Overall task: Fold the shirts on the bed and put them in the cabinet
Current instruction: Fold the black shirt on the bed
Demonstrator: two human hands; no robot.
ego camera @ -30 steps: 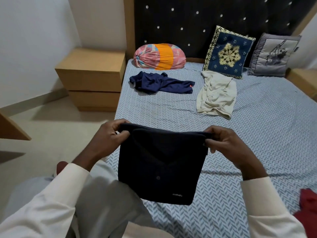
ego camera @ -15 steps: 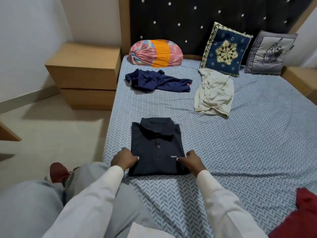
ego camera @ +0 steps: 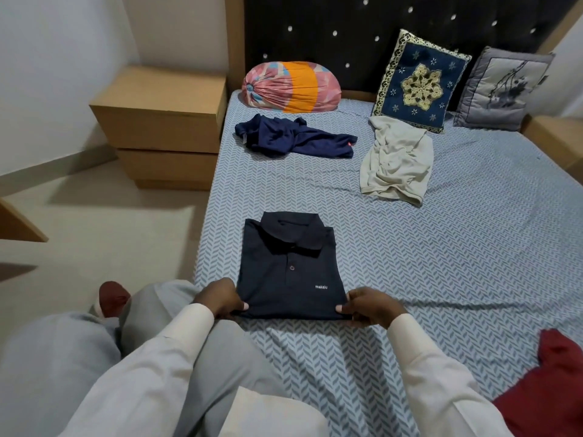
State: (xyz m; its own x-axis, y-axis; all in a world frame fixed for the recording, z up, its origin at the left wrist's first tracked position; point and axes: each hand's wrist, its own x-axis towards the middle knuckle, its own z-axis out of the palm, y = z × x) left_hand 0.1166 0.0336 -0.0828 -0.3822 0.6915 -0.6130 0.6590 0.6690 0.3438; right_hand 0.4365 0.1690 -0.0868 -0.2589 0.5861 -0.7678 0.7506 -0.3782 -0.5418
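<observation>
Presently, the folded navy polo [ego camera: 290, 266] is pinched at its near corners by the left hand [ego camera: 220, 299] and right hand [ego camera: 369, 307] on the bed [ego camera: 473, 247]; nightstand [ego camera: 164, 127] drawers are seen closed.

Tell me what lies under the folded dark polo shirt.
The folded dark polo shirt lies flat on the patterned bedsheet, which shows all around it. The left hand and right hand pinch its near corners. Anything directly beneath the shirt is covered.
</observation>
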